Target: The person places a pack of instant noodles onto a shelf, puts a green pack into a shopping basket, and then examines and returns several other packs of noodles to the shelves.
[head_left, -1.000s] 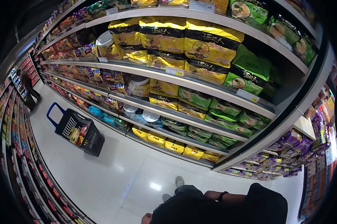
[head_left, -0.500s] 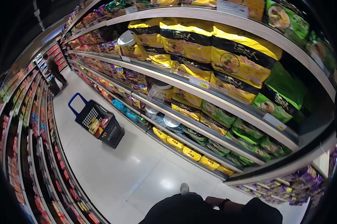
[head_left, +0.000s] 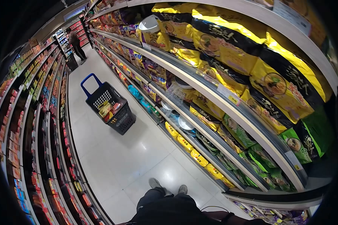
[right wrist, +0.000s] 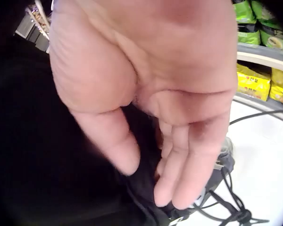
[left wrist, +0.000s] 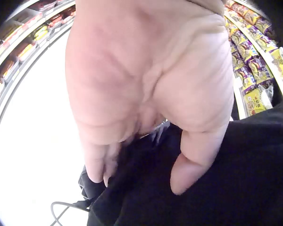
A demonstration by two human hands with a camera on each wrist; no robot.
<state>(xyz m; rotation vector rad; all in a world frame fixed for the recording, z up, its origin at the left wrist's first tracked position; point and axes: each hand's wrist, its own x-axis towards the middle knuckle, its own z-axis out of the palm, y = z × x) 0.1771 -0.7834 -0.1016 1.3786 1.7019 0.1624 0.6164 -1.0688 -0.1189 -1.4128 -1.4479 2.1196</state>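
Note:
In the left wrist view my left hand [left wrist: 148,80] hangs beside dark clothing [left wrist: 226,174], its thumb and fingers loosely bent and nothing seen in them. The right wrist view has my right hand [right wrist: 151,84] hanging against dark cloth too, fingers relaxed and slightly curled, with no object between thumb and fingers. A black shopping basket [head_left: 120,122] with a raised blue handle [head_left: 87,89] stands on the floor in the head view, away from both hands, holding several colourful packs [head_left: 108,111].
Shelves of yellow noodle packs [head_left: 285,84] and green packs [head_left: 268,155] run along the right. Another shelf row [head_left: 45,127] lines the left. Pale floor [head_left: 120,161] lies between them. A person [head_left: 76,45] in dark clothes stands at the aisle's far end.
The head view has swung to the right shelf's near packs and along the aisle; basket and far person now appear further right and up. Both shoes now show below.

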